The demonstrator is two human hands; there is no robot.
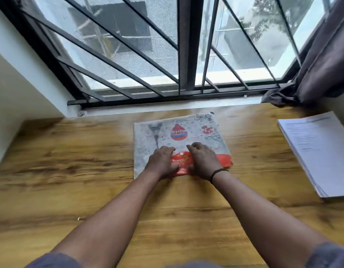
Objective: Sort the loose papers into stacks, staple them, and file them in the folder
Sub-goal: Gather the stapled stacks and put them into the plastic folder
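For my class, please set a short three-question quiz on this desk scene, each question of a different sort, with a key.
1. True or false: both hands rest on the patterned grey plastic folder with the red flap.
2. Where does the white stack of printed papers lie? A: under the folder; B: at the right edge of the wooden desk, apart from the folder; C: on the windowsill.
3. Fill in: a dark band circles the ___ wrist.

Key: 1 true, left hand and right hand both lie on the flap; 2 B; 3 right.
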